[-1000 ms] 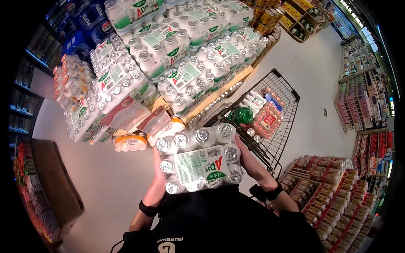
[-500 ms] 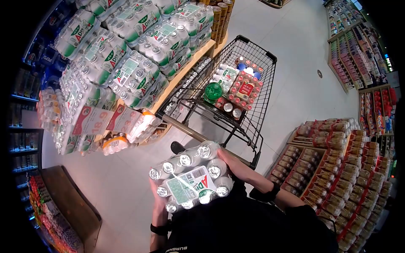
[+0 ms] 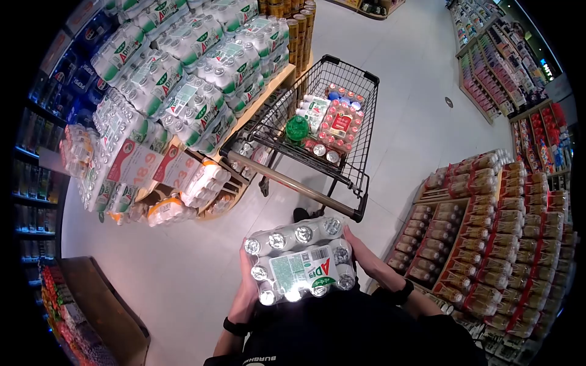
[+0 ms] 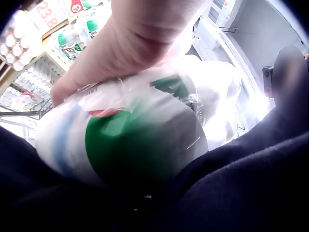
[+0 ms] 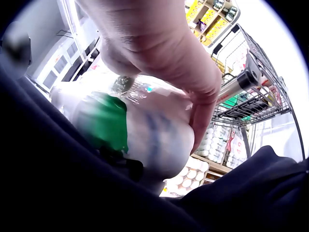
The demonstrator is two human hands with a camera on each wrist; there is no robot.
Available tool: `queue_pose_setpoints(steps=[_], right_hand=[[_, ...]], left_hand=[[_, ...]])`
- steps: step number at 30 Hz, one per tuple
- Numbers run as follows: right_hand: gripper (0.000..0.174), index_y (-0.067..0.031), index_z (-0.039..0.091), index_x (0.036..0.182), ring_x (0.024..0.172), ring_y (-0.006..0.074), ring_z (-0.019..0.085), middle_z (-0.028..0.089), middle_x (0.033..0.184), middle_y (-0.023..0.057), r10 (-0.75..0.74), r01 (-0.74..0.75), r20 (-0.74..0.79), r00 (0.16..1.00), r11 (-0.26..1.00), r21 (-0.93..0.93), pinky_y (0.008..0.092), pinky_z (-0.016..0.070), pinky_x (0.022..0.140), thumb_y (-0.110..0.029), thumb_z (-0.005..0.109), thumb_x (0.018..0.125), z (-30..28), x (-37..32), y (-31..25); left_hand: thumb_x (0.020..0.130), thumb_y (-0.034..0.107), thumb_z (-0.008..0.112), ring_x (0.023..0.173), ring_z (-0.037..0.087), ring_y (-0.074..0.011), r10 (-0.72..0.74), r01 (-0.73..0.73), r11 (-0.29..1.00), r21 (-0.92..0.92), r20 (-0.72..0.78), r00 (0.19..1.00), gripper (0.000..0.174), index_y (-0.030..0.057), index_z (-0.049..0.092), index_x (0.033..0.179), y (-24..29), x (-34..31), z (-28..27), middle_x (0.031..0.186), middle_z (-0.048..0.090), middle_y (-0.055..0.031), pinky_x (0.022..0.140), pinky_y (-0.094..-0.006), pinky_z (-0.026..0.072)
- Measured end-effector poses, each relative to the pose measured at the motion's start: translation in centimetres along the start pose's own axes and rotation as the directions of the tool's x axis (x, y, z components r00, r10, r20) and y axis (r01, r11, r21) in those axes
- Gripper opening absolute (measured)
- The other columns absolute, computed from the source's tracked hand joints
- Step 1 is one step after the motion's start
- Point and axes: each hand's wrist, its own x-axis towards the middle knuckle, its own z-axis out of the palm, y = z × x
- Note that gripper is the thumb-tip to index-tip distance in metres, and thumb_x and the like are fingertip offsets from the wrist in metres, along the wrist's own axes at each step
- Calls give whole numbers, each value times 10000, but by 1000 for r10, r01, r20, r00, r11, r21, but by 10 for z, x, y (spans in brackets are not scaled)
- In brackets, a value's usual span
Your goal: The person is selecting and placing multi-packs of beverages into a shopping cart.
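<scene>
A shrink-wrapped pack of white bottles with silver foil caps (image 3: 302,268) is held close in front of the person's torso. The left hand (image 3: 246,287) grips its left side and the right hand (image 3: 361,251) its right side. In the left wrist view the left hand (image 4: 140,43) lies along the wrapped bottles (image 4: 120,135). The right wrist view has the right hand (image 5: 164,58) with fingers bent round the pack's end (image 5: 164,140). The undersides of the pack and most fingertips are hidden.
Ahead stands a shopping cart (image 3: 287,183) holding a green-topped bottle (image 3: 297,128), a red-labelled pack (image 3: 339,125) and other drinks. Stacked white bottle packs (image 3: 183,97) rise at the left, bagged goods (image 3: 488,244) at the right. A brown-sided display (image 3: 104,311) is at lower left.
The view has swung so the cart now stands straight ahead, beyond the pack. Both hands still hold the pack, which sits lower in view than a second ago.
</scene>
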Motion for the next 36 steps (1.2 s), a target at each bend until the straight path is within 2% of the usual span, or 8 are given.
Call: queue_pose_setpoints(steps=[4,8,13,18,23,27,33,36], right_hand=[[726,-54,354,1459,1252,225,499,504,1379,126,18,-23,59,998,995,97,367,387,1073,-610,222,1010,4,-25,12],[743,-33,374,1442,1255,240,503,524,1356,142,-153,160,-62,986,981,112,364,395,1066,-611,194,1010,2,-40,18],[743,-13,375,1439,1290,243,462,483,1399,142,-189,207,-134,973,970,131,355,365,1084,-595,184,1018,-22,-55,31],[795,-46,309,1489,1326,257,432,441,1443,159,-154,213,-301,941,961,174,367,330,1119,-647,154,993,-61,-75,57],[799,-53,272,1507,1328,262,427,410,1464,161,-28,163,-331,943,907,389,374,348,1109,-653,156,991,-136,-89,91],[749,-16,325,1469,1282,244,466,462,1406,152,-14,197,-444,896,908,369,353,354,1096,-599,189,1018,-214,-90,89],[762,16,366,1436,1258,227,487,492,1379,150,-70,201,-367,928,922,332,332,357,1088,-596,181,1020,-321,-100,64],[848,20,323,1460,1301,234,447,438,1437,149,-64,184,-269,961,875,449,334,334,1102,-669,192,982,-357,-100,72]], left_hand=[[997,598,292,1173,563,-264,-142,141,986,89,4,990,688,37,443,1365,-1,-27,10,1321,537,-148,1014,-395,455],[991,617,275,1224,532,-275,-103,84,985,153,121,987,740,50,325,1463,-1,-21,21,1372,498,-168,1033,-402,444],[993,605,278,1270,493,-298,-185,153,977,146,237,954,748,63,201,1502,-11,2,41,1410,449,-190,1056,-423,419],[1011,569,264,1294,462,-284,-278,157,924,350,329,902,698,71,234,1498,-32,31,90,1413,447,-172,1093,-405,370],[1028,530,261,1292,452,-252,-374,219,862,457,283,883,644,75,255,1483,-89,71,153,1405,442,-147,1101,-376,355],[1026,529,280,1269,478,-249,-391,278,869,409,225,893,612,103,315,1464,-128,90,228,1383,478,-118,1087,-390,379],[1010,566,293,1207,537,-204,-420,333,877,346,214,882,654,63,367,1420,-166,110,318,1325,523,-107,1041,-334,422],[1013,564,282,1207,538,-209,-516,444,853,273,322,793,642,79,368,1425,-176,120,335,1334,520,-110,1045,-335,419]])
